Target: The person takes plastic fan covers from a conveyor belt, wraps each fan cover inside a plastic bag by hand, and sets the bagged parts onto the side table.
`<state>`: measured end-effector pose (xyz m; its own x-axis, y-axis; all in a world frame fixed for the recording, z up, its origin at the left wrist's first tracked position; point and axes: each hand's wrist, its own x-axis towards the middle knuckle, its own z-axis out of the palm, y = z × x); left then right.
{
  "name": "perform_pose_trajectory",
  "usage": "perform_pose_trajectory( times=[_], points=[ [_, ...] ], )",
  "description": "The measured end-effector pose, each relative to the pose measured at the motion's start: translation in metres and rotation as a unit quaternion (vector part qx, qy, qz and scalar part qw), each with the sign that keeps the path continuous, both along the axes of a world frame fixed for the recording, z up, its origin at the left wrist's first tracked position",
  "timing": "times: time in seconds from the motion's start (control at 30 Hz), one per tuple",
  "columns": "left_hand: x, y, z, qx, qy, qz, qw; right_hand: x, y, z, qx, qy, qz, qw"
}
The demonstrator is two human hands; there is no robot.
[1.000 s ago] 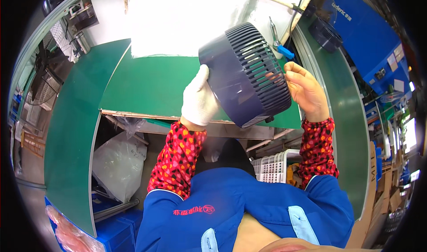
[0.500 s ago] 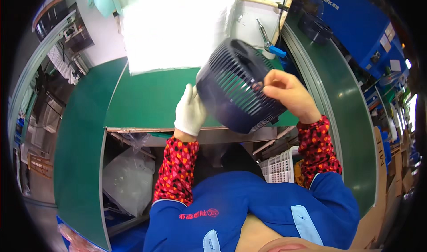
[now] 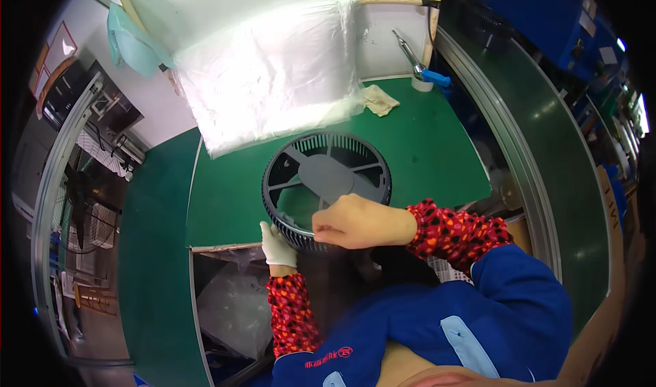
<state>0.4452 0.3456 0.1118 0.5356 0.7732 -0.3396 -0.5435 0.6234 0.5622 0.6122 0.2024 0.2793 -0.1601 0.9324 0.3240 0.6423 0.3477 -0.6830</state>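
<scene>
We hold the dark round fan grille [image 3: 326, 182] with both hands at its near edge. Our left hand [image 3: 277, 245], in a white glove, is closed on the rim at the near-left side, fingers wrapped under and against the ribbed wall. Our bare right hand [image 3: 357, 222] lies over the near rim just beside the gloved one, fingers curled and pinched together at the rim's top edge; we cannot tell whether anything small sits between the fingertips.

The grille lies flat, open face up, on the green worktable [image 3: 437, 155], its near rim overhanging the table's front edge. Its solid hub sits in the middle, with spokes running out to the slotted ring.

Beyond the grille, touching its far side or nearly so, a large clear plastic bag [image 3: 270, 73] is spread against the white back wall. To the right of the bag and farther than the grille lies a crumpled beige cloth [image 3: 380, 101]. Farther right again, well apart from the grille, a metal tool with a blue handle [image 3: 422, 66] rests by the wall. Below the grille's near-left side, under the table edge, more clear plastic [image 3: 232, 305] is heaped.
</scene>
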Motion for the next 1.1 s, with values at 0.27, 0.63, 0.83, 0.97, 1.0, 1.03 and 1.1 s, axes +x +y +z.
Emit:
perform_pose_trajectory(
  times=[0.27, 0.63, 0.83, 0.97, 1.0, 1.03, 1.1],
  points=[
    [-0.009, 0.019, -0.004, -0.030, 0.125, -0.011, 0.992, 0.194, 0.102, -0.065, -0.018, 0.032, -0.302, 0.953],
    [-0.046, 0.025, -0.087, -0.072, -0.210, -0.129, 0.966, 0.322, 0.156, -0.190, -0.006, -0.218, -0.536, 0.816],
    [-0.040, 0.020, -0.081, -0.149, -0.251, -0.091, 0.952, 0.311, 0.159, -0.189, 0.166, -0.249, -0.510, 0.807],
    [-0.038, 0.020, -0.062, -0.001, -0.196, -0.136, 0.971, 0.274, 0.210, -0.183, 0.122, -0.104, -0.418, 0.894],
    [-0.037, 0.020, -0.059, -0.026, -0.194, -0.128, 0.972, 0.267, 0.226, -0.188, 0.093, -0.056, -0.400, 0.910],
    [-0.034, 0.019, -0.053, -0.021, -0.195, -0.126, 0.972, 0.266, 0.237, -0.191, 0.097, -0.056, -0.398, 0.910],
    [-0.028, 0.014, -0.042, -0.030, -0.193, -0.102, 0.975, 0.261, 0.256, -0.193, -0.004, -0.002, -0.429, 0.904]
  ],
)
